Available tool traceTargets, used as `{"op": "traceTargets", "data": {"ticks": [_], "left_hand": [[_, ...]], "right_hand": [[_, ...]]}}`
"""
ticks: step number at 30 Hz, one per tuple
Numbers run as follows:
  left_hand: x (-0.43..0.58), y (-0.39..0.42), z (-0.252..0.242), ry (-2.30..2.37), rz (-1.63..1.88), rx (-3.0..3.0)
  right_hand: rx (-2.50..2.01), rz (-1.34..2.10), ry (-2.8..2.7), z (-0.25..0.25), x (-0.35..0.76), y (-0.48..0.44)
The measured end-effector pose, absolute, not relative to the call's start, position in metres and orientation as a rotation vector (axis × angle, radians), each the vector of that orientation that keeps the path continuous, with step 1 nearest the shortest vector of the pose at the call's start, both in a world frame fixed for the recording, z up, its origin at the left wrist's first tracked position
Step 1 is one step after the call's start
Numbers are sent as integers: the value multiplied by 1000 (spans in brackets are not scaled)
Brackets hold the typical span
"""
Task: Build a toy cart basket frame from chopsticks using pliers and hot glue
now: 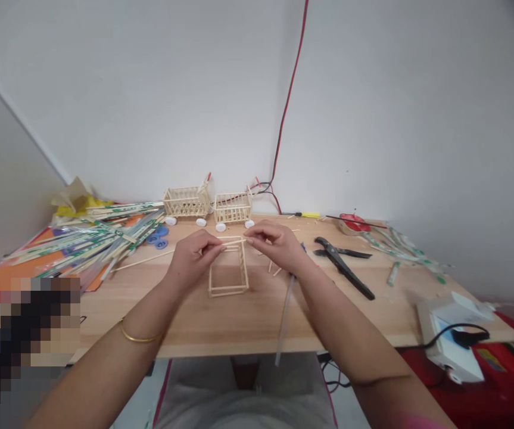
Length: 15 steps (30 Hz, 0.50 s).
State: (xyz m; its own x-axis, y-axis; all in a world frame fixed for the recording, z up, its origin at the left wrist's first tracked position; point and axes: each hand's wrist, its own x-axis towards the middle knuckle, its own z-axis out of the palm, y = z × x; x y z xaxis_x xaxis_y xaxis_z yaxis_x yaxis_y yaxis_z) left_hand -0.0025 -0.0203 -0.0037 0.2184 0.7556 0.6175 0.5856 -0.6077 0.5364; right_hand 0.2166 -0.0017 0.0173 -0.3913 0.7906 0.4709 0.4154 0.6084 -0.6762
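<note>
My left hand (196, 253) and my right hand (279, 244) pinch the two ends of a short thin wooden stick (235, 242), held level between them. Right below it stands a small box-shaped frame (229, 291) made of similar sticks on the table. The stick lies over the frame's far end; whether they touch I cannot tell. Behind my hands are two little stick-built carts with white wheels, the left cart (187, 202) and the right cart (233, 208). A glue gun's translucent glue stick (284, 322), or a similar pale rod, lies below my right wrist.
Packaged chopsticks (91, 241) lie heaped at the left beside blue discs (161, 243). Black-handled cutters (346, 271) rest right of my right arm. A red roll (355, 223) and torn wrappers (411, 253) lie farther right. A white box (451, 336) with a black cable stands at the right edge.
</note>
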Motion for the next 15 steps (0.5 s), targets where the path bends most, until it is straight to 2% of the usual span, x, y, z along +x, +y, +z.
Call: {"op": "traceTargets", "data": {"ticks": [4,8,15], "left_hand": [[3,-23,-6,1257,1367,2337],[3,-23,-5,1249,1397,2323],[-14,-17,-6,1292,1609,2070]], "right_hand": [[-916,621,-2132,23,223,-3],[-912,493,-2216,25,236,1],[-1244,496,-2255,6,288,29]]}}
